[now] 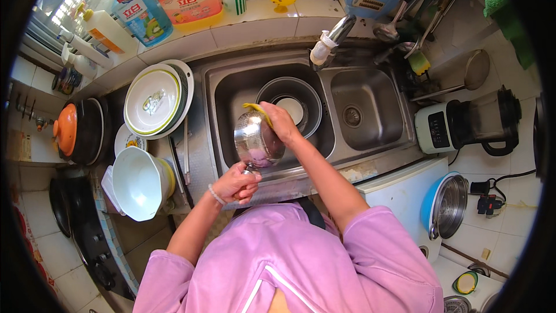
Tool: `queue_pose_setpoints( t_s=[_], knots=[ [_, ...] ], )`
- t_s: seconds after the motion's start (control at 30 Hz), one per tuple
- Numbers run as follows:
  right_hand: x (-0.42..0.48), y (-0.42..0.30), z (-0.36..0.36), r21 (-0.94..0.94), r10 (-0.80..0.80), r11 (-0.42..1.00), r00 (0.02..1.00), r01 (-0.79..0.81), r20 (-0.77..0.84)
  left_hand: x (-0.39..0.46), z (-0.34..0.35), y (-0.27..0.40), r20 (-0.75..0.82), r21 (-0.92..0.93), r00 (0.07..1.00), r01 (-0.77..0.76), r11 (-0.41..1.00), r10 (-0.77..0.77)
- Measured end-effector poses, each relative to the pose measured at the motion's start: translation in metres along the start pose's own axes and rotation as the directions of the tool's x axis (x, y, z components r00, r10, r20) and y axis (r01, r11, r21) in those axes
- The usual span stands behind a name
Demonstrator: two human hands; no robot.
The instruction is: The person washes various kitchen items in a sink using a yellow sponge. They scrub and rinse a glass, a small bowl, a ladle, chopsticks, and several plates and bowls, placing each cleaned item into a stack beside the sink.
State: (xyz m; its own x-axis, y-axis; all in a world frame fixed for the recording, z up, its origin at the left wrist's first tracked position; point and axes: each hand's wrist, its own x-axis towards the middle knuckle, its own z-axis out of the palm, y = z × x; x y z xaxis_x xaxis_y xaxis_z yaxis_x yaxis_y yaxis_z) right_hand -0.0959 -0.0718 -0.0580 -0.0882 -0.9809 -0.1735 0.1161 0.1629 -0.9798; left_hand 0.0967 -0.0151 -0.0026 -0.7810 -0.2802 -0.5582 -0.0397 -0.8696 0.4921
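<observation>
My left hand (pixel 240 184) is closed around the handle of a shiny metal saucepan (pixel 256 141), tilted over the front left part of the large sink basin (pixel 230 95). Against the pan's rim my right hand (pixel 280 121) presses a thin yellow cloth or pad (pixel 256 108); most of it is hidden under the fingers. Behind the right hand, a round dark metal pot (pixel 310 104) stands in the basin with a white bowl (pixel 290 108) in it. The faucet (pixel 332 43), its spout wrapped in white material, is above the divider between the basins.
Stacked plates (pixel 152 102), chopsticks (pixel 186 152) and a pale blue plastic container (pixel 141 182) are left of the sink. A small basin (pixel 367 108) adjoins on the right, with a blender (pixel 469 121) beyond. Soap bottles (pixel 141 13) line the windowsill.
</observation>
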Motion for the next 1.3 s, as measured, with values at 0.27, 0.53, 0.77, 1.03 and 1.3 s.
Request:
queue_pose_setpoints(
  t_s=[0.27,0.53,0.77,1.03,1.3],
  knots=[
    [-0.054,0.025,-0.009,0.578,0.408,0.703,0.900,-0.415,0.150,0.084,0.007,-0.007,-0.161,-0.085,0.973,-0.182,0.980,0.167],
    [-0.032,0.065,-0.088,0.556,0.483,0.788,0.826,-0.264,-0.292,0.185,-0.012,0.024,0.100,-0.802,0.985,-0.004,0.597,0.142],
    [-0.021,0.085,-0.129,0.534,0.525,0.784,0.797,-0.315,-0.300,0.262,-0.052,0.003,0.055,-0.904,0.942,-0.094,0.417,0.331],
    [-0.055,0.101,-0.161,0.618,0.577,0.699,0.794,-0.359,-0.191,0.289,-0.027,-0.017,-0.134,-0.850,0.925,-0.292,0.439,0.355],
    [-0.076,0.060,-0.174,0.639,0.592,0.683,0.781,-0.353,-0.201,0.313,-0.030,-0.035,-0.215,-0.407,0.963,-0.240,0.882,0.163]
  ],
)
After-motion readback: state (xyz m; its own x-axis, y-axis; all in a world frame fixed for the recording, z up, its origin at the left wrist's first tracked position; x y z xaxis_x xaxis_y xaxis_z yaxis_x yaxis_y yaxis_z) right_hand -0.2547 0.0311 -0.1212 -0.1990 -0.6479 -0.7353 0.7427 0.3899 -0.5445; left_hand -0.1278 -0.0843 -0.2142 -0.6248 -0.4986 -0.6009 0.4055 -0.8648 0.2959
